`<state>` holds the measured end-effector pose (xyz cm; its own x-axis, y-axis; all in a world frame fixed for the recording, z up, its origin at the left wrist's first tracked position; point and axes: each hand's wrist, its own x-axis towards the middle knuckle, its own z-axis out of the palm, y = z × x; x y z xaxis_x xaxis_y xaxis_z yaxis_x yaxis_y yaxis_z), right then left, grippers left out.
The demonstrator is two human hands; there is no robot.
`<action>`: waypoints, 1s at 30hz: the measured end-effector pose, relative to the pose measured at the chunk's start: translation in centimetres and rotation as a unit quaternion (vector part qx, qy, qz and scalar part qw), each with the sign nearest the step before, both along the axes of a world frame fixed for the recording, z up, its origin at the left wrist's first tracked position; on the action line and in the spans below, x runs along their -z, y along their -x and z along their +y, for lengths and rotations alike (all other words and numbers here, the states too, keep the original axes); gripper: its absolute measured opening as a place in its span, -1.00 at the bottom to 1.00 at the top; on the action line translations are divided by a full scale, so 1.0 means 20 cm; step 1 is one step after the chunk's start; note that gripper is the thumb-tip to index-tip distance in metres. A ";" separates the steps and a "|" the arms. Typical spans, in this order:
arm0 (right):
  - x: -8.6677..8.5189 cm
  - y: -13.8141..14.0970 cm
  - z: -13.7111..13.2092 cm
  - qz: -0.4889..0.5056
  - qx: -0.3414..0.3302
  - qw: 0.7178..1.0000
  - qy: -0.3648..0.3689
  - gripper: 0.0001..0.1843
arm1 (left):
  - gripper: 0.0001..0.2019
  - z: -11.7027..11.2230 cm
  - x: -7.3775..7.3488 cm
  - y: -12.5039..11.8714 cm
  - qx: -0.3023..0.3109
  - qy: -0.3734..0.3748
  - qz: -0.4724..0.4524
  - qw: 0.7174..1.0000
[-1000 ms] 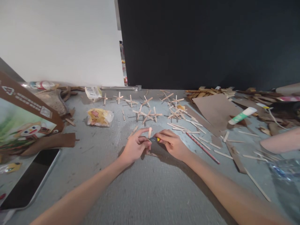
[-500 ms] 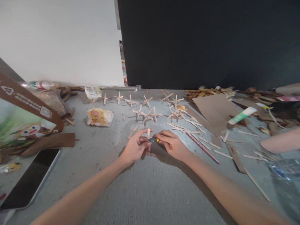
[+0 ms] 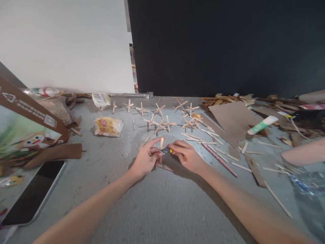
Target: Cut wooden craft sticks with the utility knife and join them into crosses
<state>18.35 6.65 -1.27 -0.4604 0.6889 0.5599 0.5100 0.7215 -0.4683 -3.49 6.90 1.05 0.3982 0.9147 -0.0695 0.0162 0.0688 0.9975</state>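
Observation:
My left hand (image 3: 148, 158) is closed on a short wooden craft stick (image 3: 161, 143) that stands roughly upright, its index finger stretched along the top end. In my right hand (image 3: 187, 155) is a utility knife (image 3: 171, 150) with a yellow handle part showing. The knife's grey blade (image 3: 165, 150) meets the stick near my left fingertips; the exact contact is too small to make out. Below the hands a thin piece of wood (image 3: 165, 167) lies on the grey table (image 3: 142, 210). Beyond them stand several crossed-stick pieces (image 3: 159, 126).
Loose craft sticks (image 3: 193, 137) and a red pencil (image 3: 218, 160) lie to the right, near cardboard (image 3: 233, 118) and a glue tube (image 3: 262, 125). A phone (image 3: 33, 193) and a yellow packet (image 3: 108, 127) are on the left. Another person's arm (image 3: 304, 152) rests at the right edge.
Both hands stay nearly in place. The upright stick has shifted very slightly up and right, and the thin piece of wood below shows more.

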 end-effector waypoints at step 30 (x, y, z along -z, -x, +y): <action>-0.01 0.01 0.00 -0.006 0.000 1.000 -0.026 -0.65 | -0.23 0.00 0.00 0.01 0.007 -0.028 -0.001 1.000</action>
